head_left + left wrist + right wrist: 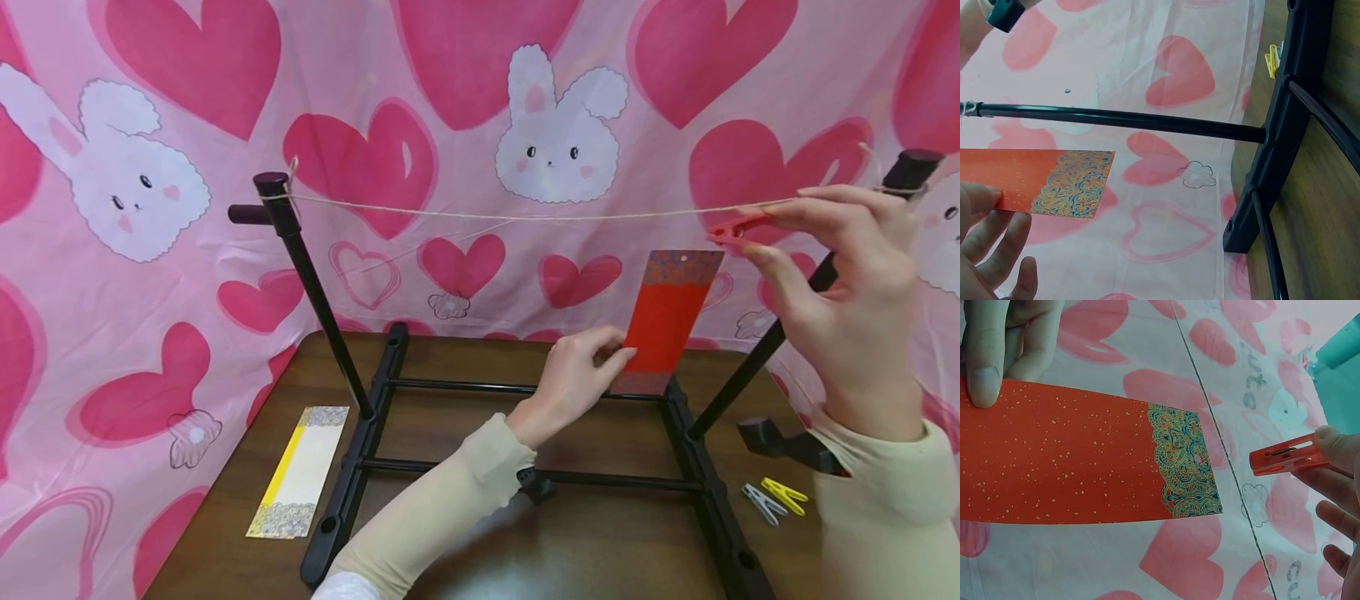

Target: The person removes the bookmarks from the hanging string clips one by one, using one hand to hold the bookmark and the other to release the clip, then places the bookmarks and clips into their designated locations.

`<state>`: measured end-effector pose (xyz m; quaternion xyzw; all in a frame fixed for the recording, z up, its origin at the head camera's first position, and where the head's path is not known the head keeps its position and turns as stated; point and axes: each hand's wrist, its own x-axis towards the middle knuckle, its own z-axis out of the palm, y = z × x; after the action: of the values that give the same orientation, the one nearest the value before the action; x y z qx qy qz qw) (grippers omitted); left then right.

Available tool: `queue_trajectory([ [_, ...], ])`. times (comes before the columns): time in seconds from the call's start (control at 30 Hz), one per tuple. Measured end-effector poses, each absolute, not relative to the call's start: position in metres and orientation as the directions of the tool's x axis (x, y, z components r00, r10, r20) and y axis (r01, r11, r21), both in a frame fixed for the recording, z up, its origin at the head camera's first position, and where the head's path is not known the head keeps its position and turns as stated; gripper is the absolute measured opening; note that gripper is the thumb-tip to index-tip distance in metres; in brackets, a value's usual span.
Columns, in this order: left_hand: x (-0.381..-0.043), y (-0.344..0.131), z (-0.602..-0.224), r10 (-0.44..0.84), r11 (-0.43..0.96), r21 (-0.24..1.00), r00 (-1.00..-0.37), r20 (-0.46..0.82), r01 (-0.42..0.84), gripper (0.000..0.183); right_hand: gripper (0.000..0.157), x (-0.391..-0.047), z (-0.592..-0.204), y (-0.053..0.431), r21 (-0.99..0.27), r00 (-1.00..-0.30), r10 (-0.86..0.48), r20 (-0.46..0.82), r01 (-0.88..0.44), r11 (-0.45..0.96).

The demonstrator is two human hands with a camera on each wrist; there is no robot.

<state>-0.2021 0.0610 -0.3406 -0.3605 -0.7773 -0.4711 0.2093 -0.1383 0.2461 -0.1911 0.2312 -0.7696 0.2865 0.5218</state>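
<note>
My left hand (573,379) pinches a red paper card (663,333) by its left edge, between thumb and fingers. The card stands nearly upright, with patterned bands at both ends and a small hole near the top. Its upper edge is just below a thin string (450,215). Up at the right, my right hand (855,275) pinches a red clothespin (735,229) between thumb and fingers close to the string. In the right wrist view the clothespin (1288,455) points toward the string (1225,447), with a gap between them and its tip.
The string runs between two posts of a black frame (367,467) on a brown table (465,542). A white and yellow card (300,471) with patterned ends lies left of the frame. Grey (765,504) and yellow (785,496) clothespins lie at the right. Behind hangs a pink heart-and-rabbit cloth (465,50).
</note>
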Motion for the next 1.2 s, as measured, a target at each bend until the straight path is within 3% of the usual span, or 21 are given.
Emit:
queue_trajectory([
  [0.23,-0.200,0.060,-0.341,0.375,0.307,0.575,-0.652,0.659,0.758,0.012,0.040,-0.131,-0.192,0.246,-0.175,-0.409,-0.113,0.906,-0.603,0.778],
  [0.63,-0.197,0.053,-0.344,0.377,0.299,0.581,-0.653,0.657,0.757,0.010,0.048,-0.133,-0.202,0.259,-0.187,-0.434,-0.113,0.894,-0.589,0.786],
  [1.2,-0.192,0.044,-0.352,0.380,0.337,0.558,-0.651,0.657,0.759,0.008,0.061,-0.135,-0.211,0.266,-0.194,-0.401,-0.095,0.911,-0.619,0.761],
])
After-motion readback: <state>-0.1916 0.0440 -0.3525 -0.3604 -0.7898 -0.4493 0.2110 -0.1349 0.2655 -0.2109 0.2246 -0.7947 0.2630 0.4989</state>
